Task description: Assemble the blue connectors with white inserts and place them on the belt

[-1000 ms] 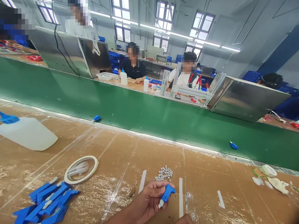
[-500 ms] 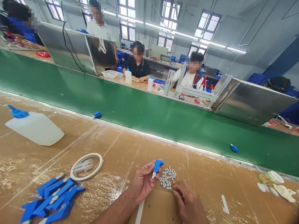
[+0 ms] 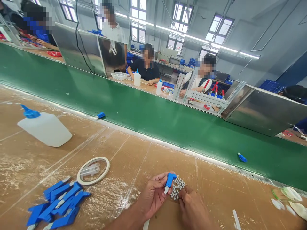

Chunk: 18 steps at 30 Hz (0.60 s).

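Observation:
A blue plastic piece (image 3: 169,180) with a whitish tip is gripped between the thumb and fingers of my left hand (image 3: 154,193). Just right of it, small grey parts (image 3: 177,187) lie in a loose cluster on the brown work surface. My right hand (image 3: 194,204) is at the right edge of this cluster with its fingers closed together; whatever is between the fingertips is too small or hidden to make out. At the lower left, several more blue pieces (image 3: 59,204) lie in a pile.
A roll of tape (image 3: 107,166) lies left of my hands, behind it a white bottle (image 3: 49,129) on its side. Beyond runs a green belt (image 3: 144,111) with a blue piece (image 3: 242,157) on it. A white strip (image 3: 236,219) lies right. People sit across the belt.
My right hand has moved closer to the grey parts, its fingers now drawn together at their edge. My left hand still holds the blue piece. The whole view has shifted slightly.

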Available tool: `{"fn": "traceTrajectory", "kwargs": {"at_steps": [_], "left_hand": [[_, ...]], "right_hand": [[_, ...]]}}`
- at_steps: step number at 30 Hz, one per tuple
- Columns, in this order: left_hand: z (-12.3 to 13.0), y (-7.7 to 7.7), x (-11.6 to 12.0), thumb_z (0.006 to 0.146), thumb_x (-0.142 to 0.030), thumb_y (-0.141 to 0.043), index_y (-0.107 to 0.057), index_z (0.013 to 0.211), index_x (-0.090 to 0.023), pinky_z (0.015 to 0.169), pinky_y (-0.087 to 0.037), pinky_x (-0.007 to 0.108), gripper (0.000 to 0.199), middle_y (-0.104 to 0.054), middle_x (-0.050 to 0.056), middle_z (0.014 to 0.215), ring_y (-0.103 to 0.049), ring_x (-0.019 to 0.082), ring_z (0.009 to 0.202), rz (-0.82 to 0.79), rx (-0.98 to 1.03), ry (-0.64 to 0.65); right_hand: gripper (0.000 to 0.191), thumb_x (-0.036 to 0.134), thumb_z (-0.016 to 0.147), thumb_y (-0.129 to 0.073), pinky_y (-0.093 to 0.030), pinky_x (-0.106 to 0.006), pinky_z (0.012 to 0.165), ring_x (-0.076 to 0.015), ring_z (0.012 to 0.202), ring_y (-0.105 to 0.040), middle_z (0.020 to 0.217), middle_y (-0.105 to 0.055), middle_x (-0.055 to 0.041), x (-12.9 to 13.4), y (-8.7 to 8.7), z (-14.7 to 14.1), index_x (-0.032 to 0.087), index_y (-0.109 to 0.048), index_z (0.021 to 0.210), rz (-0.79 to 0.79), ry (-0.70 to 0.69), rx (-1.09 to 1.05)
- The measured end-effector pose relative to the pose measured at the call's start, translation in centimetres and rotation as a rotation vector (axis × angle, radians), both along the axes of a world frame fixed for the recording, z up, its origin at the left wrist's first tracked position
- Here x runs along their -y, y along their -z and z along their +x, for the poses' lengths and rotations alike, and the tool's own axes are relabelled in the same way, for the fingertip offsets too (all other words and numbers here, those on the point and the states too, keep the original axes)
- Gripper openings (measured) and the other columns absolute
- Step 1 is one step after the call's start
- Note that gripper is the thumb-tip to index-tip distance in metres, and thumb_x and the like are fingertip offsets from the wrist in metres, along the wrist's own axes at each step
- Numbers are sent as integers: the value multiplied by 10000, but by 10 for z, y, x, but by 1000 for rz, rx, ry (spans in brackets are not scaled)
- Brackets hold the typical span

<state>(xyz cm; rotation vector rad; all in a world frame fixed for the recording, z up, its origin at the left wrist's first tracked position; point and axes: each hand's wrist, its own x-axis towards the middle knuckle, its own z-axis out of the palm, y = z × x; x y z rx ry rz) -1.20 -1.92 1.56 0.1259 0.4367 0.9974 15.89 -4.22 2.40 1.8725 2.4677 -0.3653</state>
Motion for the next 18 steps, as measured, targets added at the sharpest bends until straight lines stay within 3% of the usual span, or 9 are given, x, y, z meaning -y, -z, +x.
{"fn": "traceTrajectory", "kwargs": {"at_steps": [4, 7, 9, 11, 13, 15, 18], "left_hand": [[4, 2, 1, 637, -242, -865, -759, 892, -59, 441, -362, 135, 332, -628, 41, 650, -545, 69, 522, 19, -19, 2], [7, 5, 3, 627, -281, -874, -760, 886, -76, 473, -378, 142, 350, -620, 29, 658, -537, 61, 514, 33, -36, 23], [9, 7, 5, 625, -306, -874, -759, 882, -87, 474, -365, 149, 356, -612, 22, 659, -537, 61, 509, 46, -62, 34], [12, 10, 8, 627, -329, -872, -757, 880, -94, 467, -343, 159, 363, -609, 21, 662, -541, 63, 505, 61, -99, 47], [16, 13, 12, 639, -348, -866, -757, 891, -101, 471, -330, 166, 370, -605, 21, 662, -540, 65, 505, 79, -129, 57], [20, 15, 17, 633, -380, -867, -757, 894, -108, 470, -317, 174, 393, -600, 20, 655, -525, 64, 496, 94, -148, 70], [24, 15, 23, 582, -444, -883, -753, 877, -114, 462, -296, 189, 461, -587, 16, 640, -503, 70, 485, 107, -190, 80]], "right_hand": [[275, -81, 691, -551, -444, -340, 578, -353, 708, -729, 838, -755, -235, -7, -9, -7, 90, -741, 792, -50, 15, 58], [255, -47, 697, -546, -453, -309, 591, -284, 696, -715, 790, -763, -161, -9, -14, 2, 135, -723, 720, -31, 41, -2], [205, 26, 743, -552, -455, -265, 569, -215, 642, -686, 697, -735, -73, -6, -16, 15, 164, -699, 705, -75, 107, -248], [102, 187, 786, -624, -455, -236, 530, -173, 571, -652, 615, -690, -16, 0, -14, 27, 177, -695, 714, -185, 243, -700], [214, 387, 741, -750, -455, -226, 500, -152, 517, -628, 570, -674, 0, 9, -10, 33, 176, -721, 716, -277, 393, -1135], [352, 506, 639, -841, -447, -210, 475, -127, 475, -607, 539, -673, 1, 17, -5, 33, 172, -750, 701, -305, 483, -1359], [391, 528, 568, -894, -436, -180, 454, -98, 439, -594, 499, -659, 10, 26, -1, 23, 170, -769, 665, -325, 552, -1482]]}}
